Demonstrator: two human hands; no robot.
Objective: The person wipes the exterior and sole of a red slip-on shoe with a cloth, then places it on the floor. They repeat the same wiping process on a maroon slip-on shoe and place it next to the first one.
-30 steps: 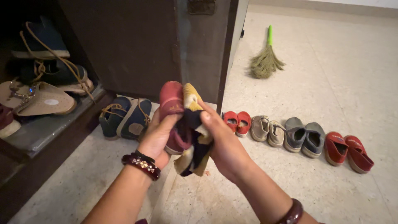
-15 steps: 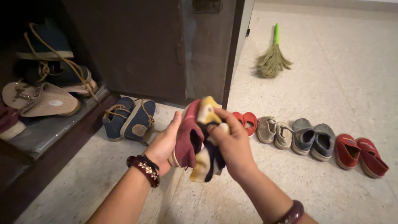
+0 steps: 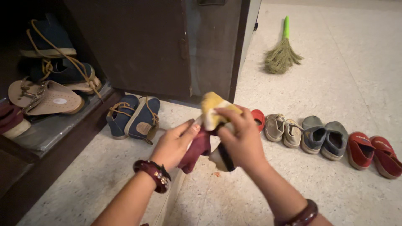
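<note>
Mid-wipe on a small maroon shoe (image 3: pixel 197 151), judging by the grip. L hand (image 3: pixel 173 144) closed around shoe from the left side, fingers wrapped on upper, thumb up near the top edge; shoe held in air above the speckled floor (image 3: pixel 326 196), just in front of dark cabinet door (image 3: pixel 167 46). R hand (image 3: pixel 243 140) clenched on a bunched cloth, yellow w/ dark and white patches (image 3: pixel 214 109), pressed against shoe's other side; much of the shoe hidden behind cloth and fingers. Dark bangle on each wrist.

Progress, as a guess only: looks like cleaning going pair by pair. Lined up on floor to the right: one red shoe (image 3: pixel 258 119) partly hidden behind R hand, then beige pair (image 3: pixel 284 129), grey pair (image 3: pixel 323 136), red pair (image 3: pixel 374 151), all in a neat row. Can't tell whether those are cleaned already or waiting. Navy lace-up boots w/ tan laces (image 3: pixel 134 118) stand by the cabinet base, left of hands. Inside open cabinet, shelf (image 3: pixel 54 129): tan sandal w/ beaded strap (image 3: pixel 46 98), more navy boots (image 3: pixel 54 54) stacked above, a maroon-and-cream shoe (image 3: pixel 10 121) at far left edge. So plenty possibly left: shoe in hand not set down yet, shelf footwear untouched in place.

Grass broom w/ green handle (image 3: pixel 282 52) lying well apart on floor, top right.
</note>
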